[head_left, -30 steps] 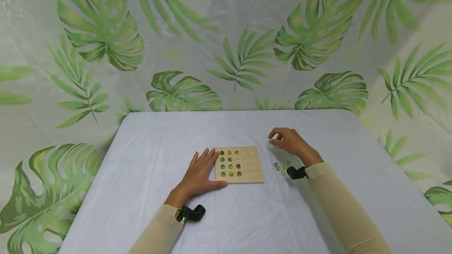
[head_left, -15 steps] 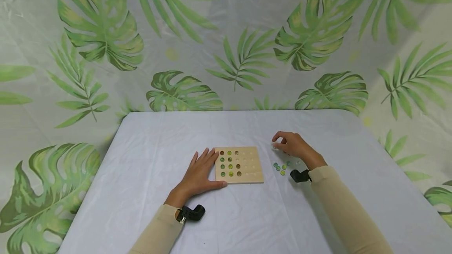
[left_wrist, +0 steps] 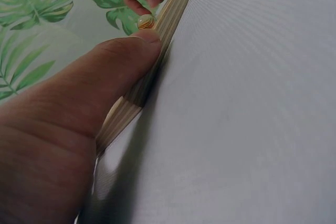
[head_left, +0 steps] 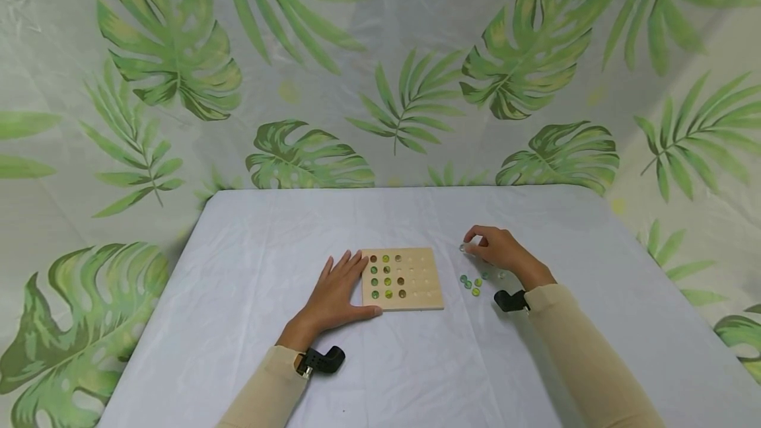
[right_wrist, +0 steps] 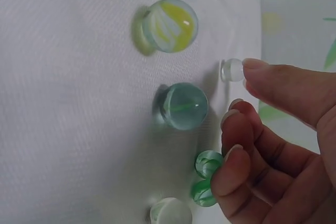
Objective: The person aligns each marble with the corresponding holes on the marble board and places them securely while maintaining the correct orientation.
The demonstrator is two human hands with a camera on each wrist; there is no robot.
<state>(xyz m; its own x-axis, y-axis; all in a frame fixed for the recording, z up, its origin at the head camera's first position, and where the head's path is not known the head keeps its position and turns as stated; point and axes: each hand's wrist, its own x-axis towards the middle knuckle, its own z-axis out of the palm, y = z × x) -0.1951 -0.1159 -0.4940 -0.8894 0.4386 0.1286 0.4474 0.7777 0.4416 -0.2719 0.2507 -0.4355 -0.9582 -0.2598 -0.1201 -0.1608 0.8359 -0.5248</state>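
Note:
My left hand [head_left: 334, 292] rests at the left side of a wooden board [head_left: 435, 269], fingers spread and straight at its left edge, thumb at its near edge. Glass marbles [head_left: 388, 281] sit in the board's left hollows; one hollow in the third column holds none. To the right of the board, my right hand [head_left: 498, 248] is low, thumb and index finger bent towards a clear marble [right_wrist: 231, 70]. The thumb tip overlaps that marble in the right wrist view; whether the fingers pinch it is unclear. The other fingers of this hand are curled in.
Several loose marbles lie right of the board, among them a yellow-streaked one [right_wrist: 170, 25], a bluish one [right_wrist: 184, 106] and a green one [right_wrist: 209, 163]. White cloth [head_left: 250, 249] covers the table. A leaf-patterned curtain [head_left: 416, 32] hangs behind it.
My right hand has moved a little right and towards me, coming down to the clear marble, which now shows at its fingertips. The left hand and the board have stayed put.

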